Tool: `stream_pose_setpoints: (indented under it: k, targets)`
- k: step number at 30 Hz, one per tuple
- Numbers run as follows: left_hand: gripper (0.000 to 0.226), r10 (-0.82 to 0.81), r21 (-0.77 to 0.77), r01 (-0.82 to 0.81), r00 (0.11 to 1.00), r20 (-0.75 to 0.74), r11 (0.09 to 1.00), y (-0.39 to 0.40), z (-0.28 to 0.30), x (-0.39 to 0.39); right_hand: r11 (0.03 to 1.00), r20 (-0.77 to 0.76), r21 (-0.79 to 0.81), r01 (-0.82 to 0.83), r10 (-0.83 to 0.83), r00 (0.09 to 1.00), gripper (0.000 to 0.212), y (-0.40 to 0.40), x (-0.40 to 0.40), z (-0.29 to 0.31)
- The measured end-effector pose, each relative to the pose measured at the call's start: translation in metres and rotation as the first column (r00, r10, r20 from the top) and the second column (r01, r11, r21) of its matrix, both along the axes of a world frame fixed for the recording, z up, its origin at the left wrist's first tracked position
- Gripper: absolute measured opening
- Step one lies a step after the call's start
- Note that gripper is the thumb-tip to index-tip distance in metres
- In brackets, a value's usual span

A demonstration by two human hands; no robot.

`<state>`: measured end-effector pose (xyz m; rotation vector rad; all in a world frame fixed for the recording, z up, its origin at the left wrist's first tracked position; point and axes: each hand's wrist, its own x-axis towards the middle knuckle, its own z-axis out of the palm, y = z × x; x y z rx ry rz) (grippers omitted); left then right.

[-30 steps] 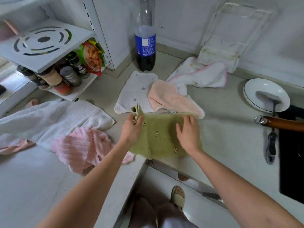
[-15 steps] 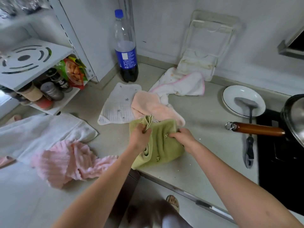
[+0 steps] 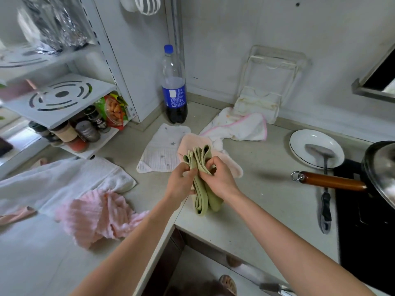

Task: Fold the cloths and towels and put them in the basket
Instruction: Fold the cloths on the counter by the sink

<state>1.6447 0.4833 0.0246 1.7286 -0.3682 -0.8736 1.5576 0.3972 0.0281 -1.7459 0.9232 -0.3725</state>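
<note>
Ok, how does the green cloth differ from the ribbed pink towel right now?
The green cloth is folded into neat layers; the pink towel lies crumpled and unfolded. The green cloth is lifted and gripped by the left hand and right hand; the pink towel sits untouched on the counter, off to the left. The green cloth looks smooth, the pink towel ribbed. No basket is in view, so neither is put away.

I see a plain olive-green cloth [image 3: 202, 184]. Just behind the green cloth lie a peach towel [image 3: 226, 161] and a white cloth with grey stars [image 3: 162, 148]; farther left, a ribbed pink towel [image 3: 96, 216]; behind it, a blue-labelled bottle [image 3: 174, 86].
</note>
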Motion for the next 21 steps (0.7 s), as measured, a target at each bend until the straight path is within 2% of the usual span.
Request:
stream_pose_setpoints:
  k: [7, 11, 13, 17, 19, 21]
  targets:
    - [0.011, 0.015, -0.034, -0.017, 0.998, -0.061, 0.999, 0.014, 0.005, 0.000, 0.995, 0.046, -0.101, -0.016, 0.020, 0.999, 0.017, 0.012, -0.001, 0.002]
    - [0.038, 0.062, -0.064, -0.076, 0.978, -0.201, 0.995, 0.021, 0.015, 0.002, 0.950, -0.016, -0.265, -0.168, 0.170, 0.985, 0.019, 0.023, 0.000, 0.002]
    - [0.040, 0.084, -0.042, -0.091, 0.986, -0.146, 0.995, 0.022, 0.016, 0.006, 0.913, -0.039, -0.318, -0.257, 0.258, 0.965, 0.019, 0.028, 0.002, 0.001]
    - [0.019, 0.203, -0.069, -0.208, 0.977, -0.070, 0.976, 0.032, 0.011, 0.024, 0.825, -0.121, -0.305, -0.475, 0.461, 0.879, 0.016, 0.032, 0.000, -0.003]
    - [0.013, 0.126, -0.116, -0.118, 0.990, 0.057, 0.986, 0.042, 0.009, 0.035, 0.835, -0.075, -0.313, -0.453, 0.454, 0.888, 0.016, 0.025, -0.005, 0.002]
    - [0.013, 0.012, -0.155, 0.021, 0.979, 0.206, 0.988, 0.051, 0.011, 0.045, 0.828, -0.012, -0.475, -0.299, 0.334, 0.942, 0.023, 0.012, -0.007, 0.015]
